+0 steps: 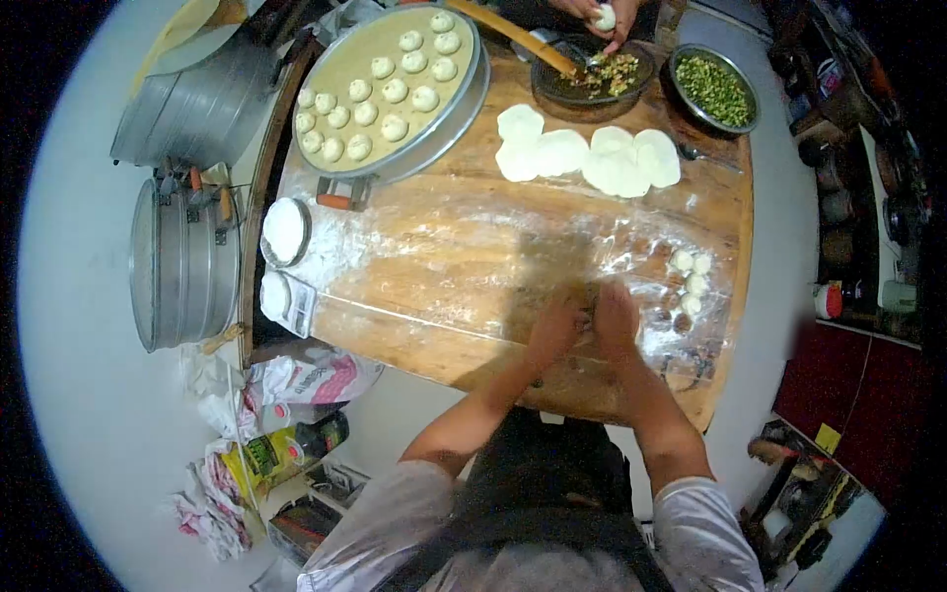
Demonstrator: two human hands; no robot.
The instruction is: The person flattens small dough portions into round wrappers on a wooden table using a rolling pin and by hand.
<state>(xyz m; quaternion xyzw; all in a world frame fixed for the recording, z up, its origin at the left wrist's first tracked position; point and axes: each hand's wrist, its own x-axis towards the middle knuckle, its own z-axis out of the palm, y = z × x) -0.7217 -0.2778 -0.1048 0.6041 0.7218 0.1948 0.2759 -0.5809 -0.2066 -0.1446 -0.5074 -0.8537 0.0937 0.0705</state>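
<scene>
My left hand (559, 321) and my right hand (617, 311) are close together over the floured wooden table (424, 257), near its front edge. Both look closed, with the fingers curled inward; whatever lies between them is hidden in shadow. To the right of my right hand sits a small group of dough pieces (694, 283). Beyond my hands, several flat round dough wrappers (617, 163) lie overlapping in a row.
A round steamer tray (480, 74) at the back left holds several filled buns (395, 91). Another person's hands (612, 22) hold a bun above a dark bowl of filling (552, 91). A metal bowl (755, 113) of chopped greens stands right. Flour bowl (286, 232) and scale (301, 304) sit left.
</scene>
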